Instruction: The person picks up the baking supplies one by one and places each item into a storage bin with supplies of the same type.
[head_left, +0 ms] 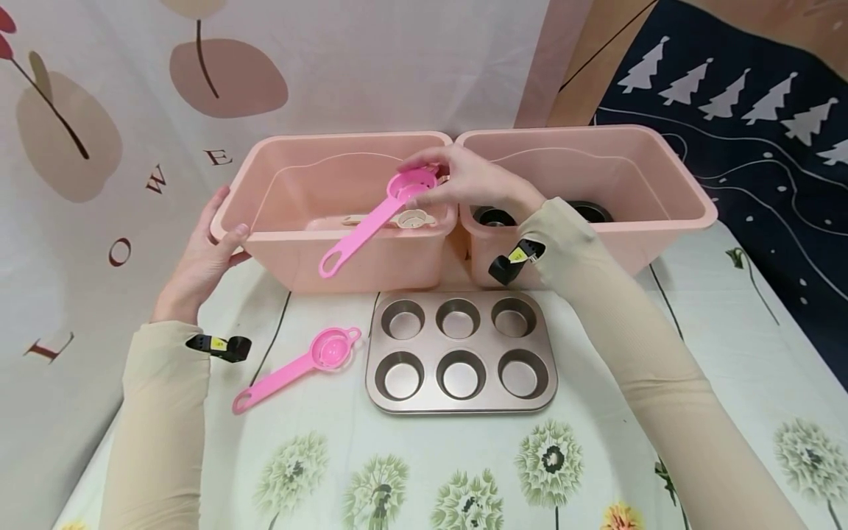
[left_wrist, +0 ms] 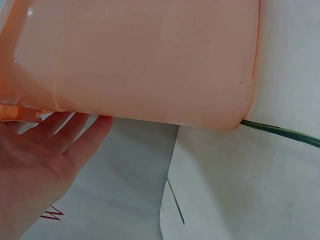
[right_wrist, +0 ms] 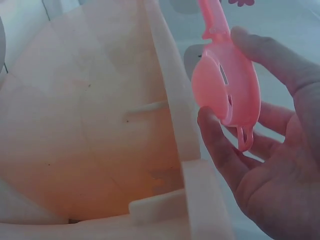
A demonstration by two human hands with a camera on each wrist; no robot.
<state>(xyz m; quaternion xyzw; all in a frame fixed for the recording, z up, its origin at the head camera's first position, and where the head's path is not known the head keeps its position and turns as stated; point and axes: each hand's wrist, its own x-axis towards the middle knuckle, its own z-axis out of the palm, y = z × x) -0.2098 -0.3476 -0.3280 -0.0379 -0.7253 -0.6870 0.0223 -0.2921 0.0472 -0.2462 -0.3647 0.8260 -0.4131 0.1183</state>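
My right hand (head_left: 473,177) pinches a pink egg separator (head_left: 361,234) by its cup end, over the left pink bin (head_left: 364,263). Its long handle slants down to the left, across the bin's front rim. The right wrist view shows the thumb and fingertips on either side of the slotted cup (right_wrist: 212,90). My left hand (head_left: 202,254) holds the left bin's rim at its front left corner, thumb on the rim and fingers along the outside. A second pink egg separator (head_left: 330,349) lies on the table. Inside the left bin is a beige tool with a round cup (head_left: 414,218), partly hidden.
A metal muffin tin (head_left: 461,342) with several cups lies in front of the bins. To the right stands another pink bin (head_left: 662,213) with dark round items (head_left: 591,212) inside, partly behind my right arm. A printed cloth hangs close behind both bins.
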